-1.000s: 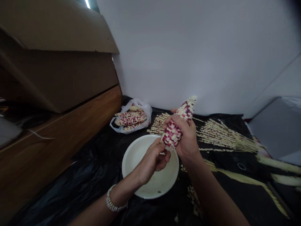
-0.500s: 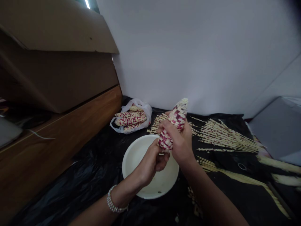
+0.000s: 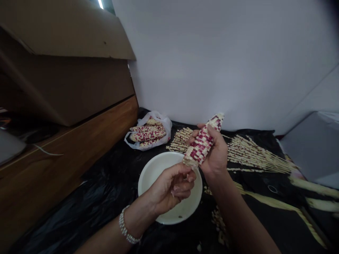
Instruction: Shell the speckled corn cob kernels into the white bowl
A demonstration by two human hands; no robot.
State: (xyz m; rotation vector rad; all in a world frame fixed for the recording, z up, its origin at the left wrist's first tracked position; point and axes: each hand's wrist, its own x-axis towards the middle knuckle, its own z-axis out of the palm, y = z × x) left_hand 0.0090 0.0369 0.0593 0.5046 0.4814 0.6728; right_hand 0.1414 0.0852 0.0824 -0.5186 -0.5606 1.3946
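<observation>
A corn cob [image 3: 202, 144] with cream and magenta kernels is tilted up to the right above a white bowl [image 3: 148, 176]. My right hand [image 3: 215, 151] wraps round its upper part, thumb on top. Wearing a beaded bracelet, my left hand [image 3: 173, 185] has its thumb and index finger at the cob's lower end, over the bowl, with the other fingers curled. A small dark bit lies in the bowl.
Behind the bowl is a plastic bag [image 3: 168, 123] of similar cobs. Skewered kernels [image 3: 246, 153] and bare sticks [image 3: 275, 199] lie right on black plastic [image 3: 106, 197]. Loose kernels [image 3: 218, 224] lie near my right forearm. A cardboard box [image 3: 87, 84] stands left, a wall behind.
The cob has turned about its length and shifted right and slightly down, leaning over more. My right hand has moved right with it, and my left hand's fingers show more.
</observation>
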